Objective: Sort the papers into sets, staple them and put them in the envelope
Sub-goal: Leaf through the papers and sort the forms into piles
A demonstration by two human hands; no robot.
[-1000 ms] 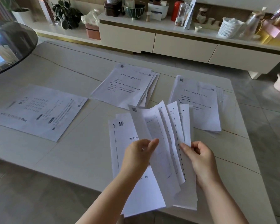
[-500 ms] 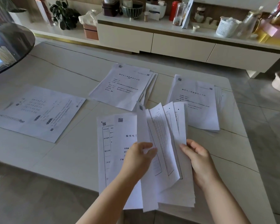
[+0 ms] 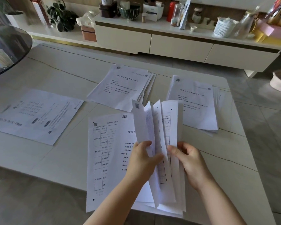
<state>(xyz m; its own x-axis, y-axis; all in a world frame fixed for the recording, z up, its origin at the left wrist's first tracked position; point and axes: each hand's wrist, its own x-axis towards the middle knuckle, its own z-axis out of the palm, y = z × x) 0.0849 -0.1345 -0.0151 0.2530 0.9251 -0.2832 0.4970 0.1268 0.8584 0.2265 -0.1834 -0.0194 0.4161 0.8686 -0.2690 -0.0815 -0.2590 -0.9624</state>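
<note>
Presently both hands work a fanned stack of papers (image 3: pixel 162 143) at the near edge of the pale surface (image 3: pixel 39 159). Left hand (image 3: pixel 141 161): fingers curled round the leftmost raised sheets, thumb on top, holding them upright and bent toward the left. Right hand (image 3: pixel 190 159): fingers curled against the right side of the fan, gripping the rearmost sheets; exactly how many sheets each hand holds is hard to tell. Lower ends of the raised sheets rest on the stack beneath, which overhangs the near edge slightly.

Just left of the fan, a form sheet (image 3: pixel 102 159) with a printed table lies flat, partly under the left forearm, overlapping a second page with a QR code.

Farther back: middle pile (image 3: pixel 120 88), loosely squared, edges splayed at its right. Right pile (image 3: pixel 196 101) just behind the fan, partly hidden by it. Wide sheet (image 3: pixel 34 116) well apart at the left, lying alone.

Beyond the surface, a low cabinet (image 3: pixel 169 44) carrying bowls, jars and a white basket (image 3: pixel 222 28)
</note>
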